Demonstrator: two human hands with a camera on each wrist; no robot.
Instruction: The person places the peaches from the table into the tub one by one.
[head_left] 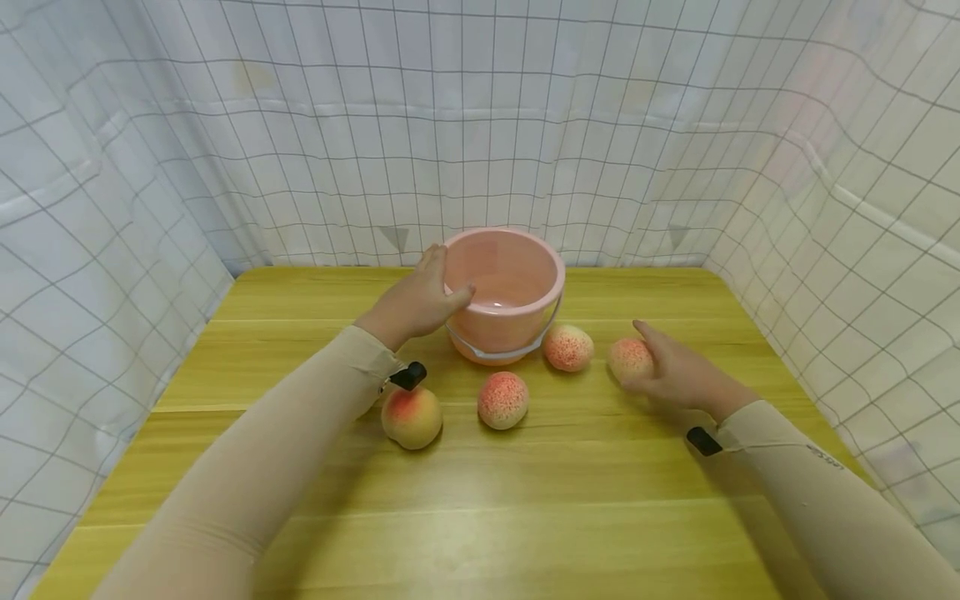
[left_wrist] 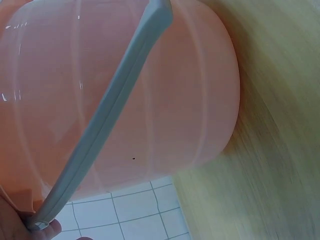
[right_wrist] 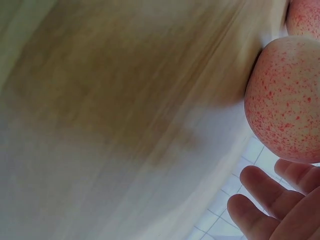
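A pink bucket [head_left: 501, 333] with a grey handle [left_wrist: 112, 107] stands upright at the back of the table. My left hand [head_left: 422, 298] holds its left rim, thumb over the edge; the fingertips show beside the handle's end in the left wrist view. On the right, my right hand [head_left: 678, 373] is around a speckled peach [head_left: 628, 360], fingers spread. In the right wrist view its fingers [right_wrist: 262, 190] lie near that peach [right_wrist: 287, 100], not curled round it. Another speckled peach [head_left: 568, 348] sits beside the bucket's right side.
A redder speckled peach [head_left: 503, 401] lies in front of the bucket. Further left, a smooth yellow-red peach [head_left: 412, 418] sits beside my left forearm. White gridded curtains [head_left: 495, 125] enclose the wooden table [head_left: 480, 533] at the back and both sides.
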